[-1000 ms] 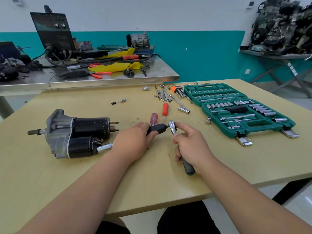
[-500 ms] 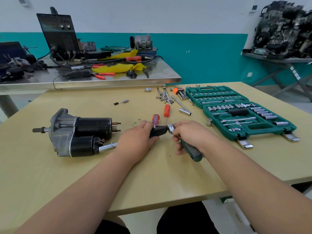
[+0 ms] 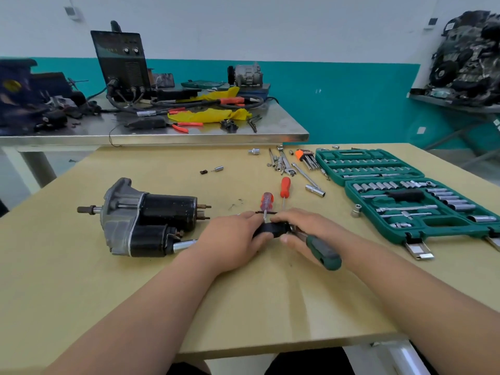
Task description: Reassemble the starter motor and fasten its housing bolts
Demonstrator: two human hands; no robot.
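Observation:
The starter motor (image 3: pixel 146 220), grey housing with two black cylinders, lies on its side at the left of the wooden table (image 3: pixel 81 280). A chrome extension bar (image 3: pixel 185 244) runs from its lower end towards my left hand (image 3: pixel 230 236), which grips the black-handled driver (image 3: pixel 270 230) on that bar. My right hand (image 3: pixel 303 230) holds the ratchet wrench with the green and black handle (image 3: pixel 323 251); its head meets the driver's end between my two hands and is mostly hidden by my fingers.
A green socket set case (image 3: pixel 405 196) lies open at the right. Two screwdrivers (image 3: pixel 284 185) lie just beyond my hands. Loose sockets, wrenches and hex keys (image 3: pixel 305 161) are scattered at the table's back. A loose socket (image 3: pixel 356 211) stands beside the case. A steel bench (image 3: pixel 162 133) stands behind.
My right hand has swung the ratchet handle from pointing towards me to pointing out right and lower. My left hand stays on the driver; the motor has not moved.

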